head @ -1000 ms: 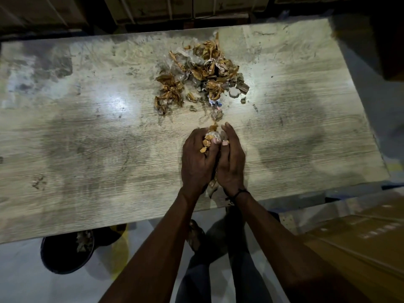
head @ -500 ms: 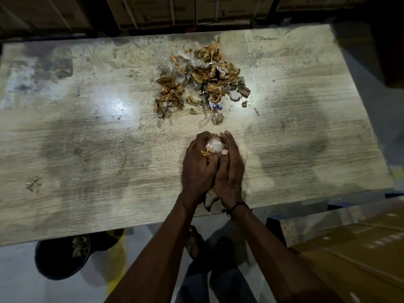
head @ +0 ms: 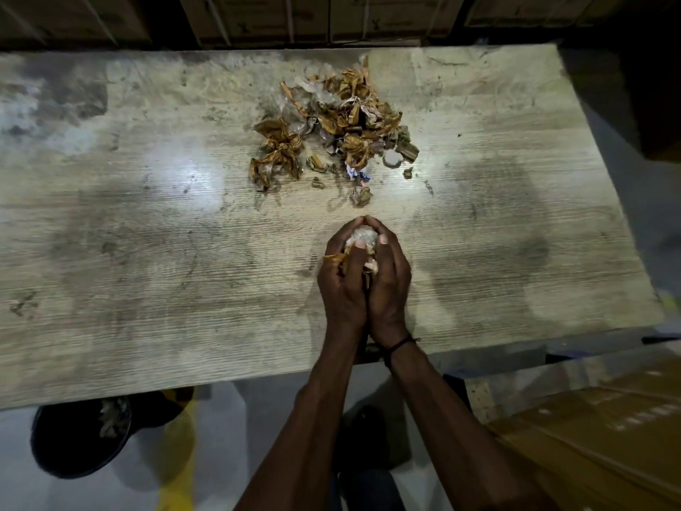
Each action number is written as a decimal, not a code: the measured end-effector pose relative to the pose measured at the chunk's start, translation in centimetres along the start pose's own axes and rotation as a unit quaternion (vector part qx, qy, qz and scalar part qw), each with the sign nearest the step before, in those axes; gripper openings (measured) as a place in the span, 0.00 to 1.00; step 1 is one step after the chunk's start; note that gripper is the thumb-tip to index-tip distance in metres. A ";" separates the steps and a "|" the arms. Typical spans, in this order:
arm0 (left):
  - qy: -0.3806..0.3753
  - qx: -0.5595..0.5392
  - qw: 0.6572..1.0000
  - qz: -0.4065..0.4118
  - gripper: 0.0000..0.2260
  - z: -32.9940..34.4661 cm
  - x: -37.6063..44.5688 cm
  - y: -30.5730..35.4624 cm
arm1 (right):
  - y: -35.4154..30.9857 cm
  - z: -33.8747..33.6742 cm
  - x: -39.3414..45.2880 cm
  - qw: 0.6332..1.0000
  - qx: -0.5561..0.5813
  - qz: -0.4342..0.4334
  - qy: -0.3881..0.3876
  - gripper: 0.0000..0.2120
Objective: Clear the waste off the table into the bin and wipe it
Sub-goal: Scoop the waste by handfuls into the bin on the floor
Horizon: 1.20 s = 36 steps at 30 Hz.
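Observation:
A pile of waste (head: 341, 123), brown crumpled strips mixed with clear plastic scraps, lies on the far middle of the pale wooden table (head: 147, 252). My left hand (head: 341, 285) and my right hand (head: 388, 285) are pressed together over the table's near half, cupping a handful of waste (head: 363, 237); clear plastic shows at the top and a brown strip sticks out on the left. A black bin (head: 73, 440) with some scraps inside stands on the floor under the table's near left edge.
A small loose scrap (head: 360, 196) lies just beyond my fingertips. Cardboard boxes (head: 589, 418) are stacked at the near right. Dark boxes line the wall behind the table. My feet are on the grey floor below.
My cupped hands have drawn back from the pile toward the table's near edge and closed more tightly around the handful.

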<state>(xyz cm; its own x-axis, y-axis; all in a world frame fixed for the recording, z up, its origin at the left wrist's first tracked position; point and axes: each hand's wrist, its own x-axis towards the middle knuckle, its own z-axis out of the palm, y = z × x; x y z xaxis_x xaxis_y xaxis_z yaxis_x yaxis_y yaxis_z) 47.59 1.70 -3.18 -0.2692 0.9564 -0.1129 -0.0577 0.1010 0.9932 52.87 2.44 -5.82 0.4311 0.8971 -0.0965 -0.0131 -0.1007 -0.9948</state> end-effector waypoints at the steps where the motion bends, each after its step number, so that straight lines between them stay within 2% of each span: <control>1: 0.004 -0.021 1.000 -0.016 0.17 0.3 0.1 -0.5 | -0.2 -0.4 0.2 1.000 0.025 0.002 0.007 0.17; 7: 0.023 -0.131 0.988 -0.081 0.12 1.8 -0.5 -0.4 | -1.6 -1.5 0.6 0.986 0.130 0.105 0.010 0.14; 13: 0.036 -0.221 0.967 -0.120 0.11 1.2 -1.2 1.4 | -3.2 -1.6 -0.6 0.974 0.194 0.112 -0.012 0.12; 17: 0.036 -0.240 0.965 -0.104 0.12 0.2 -0.8 5.3 | -7.4 -0.7 -1.1 0.961 0.249 0.117 -0.037 0.09; 22: 0.042 -0.288 0.952 -0.091 0.10 -1.2 -0.8 11.8 | -14.1 1.1 -2.4 0.944 0.308 0.105 -0.062 0.12; 28: 0.036 -0.335 0.939 -0.065 0.10 -3.4 -1.5 18.8 | -21.2 3.1 -4.6 0.915 0.371 0.123 -0.102 0.02; 30: 0.031 -0.362 0.930 -0.061 0.11 -4.1 -1.7 20.9 | -23.7 3.5 -5.4 0.906 0.389 0.110 -0.123 0.03; 34: 0.055 -0.364 0.930 -0.027 0.05 -6.0 -1.7 24.0 | -28.5 4.6 -7.2 0.898 0.396 0.104 -0.163 0.09; 36: 0.075 -0.362 0.929 -0.006 0.10 -7.2 -2.0 25.3 | -30.5 5.4 -8.2 0.885 0.409 0.107 -0.193 0.04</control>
<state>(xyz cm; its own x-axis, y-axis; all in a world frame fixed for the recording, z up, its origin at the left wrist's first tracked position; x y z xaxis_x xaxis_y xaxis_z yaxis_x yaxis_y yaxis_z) 39.76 0.36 21.97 -0.3921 0.9021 -0.1799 -0.6778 -0.1511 0.7195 44.87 0.44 25.13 0.0016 0.9912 -0.1326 -0.7750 -0.0826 -0.6265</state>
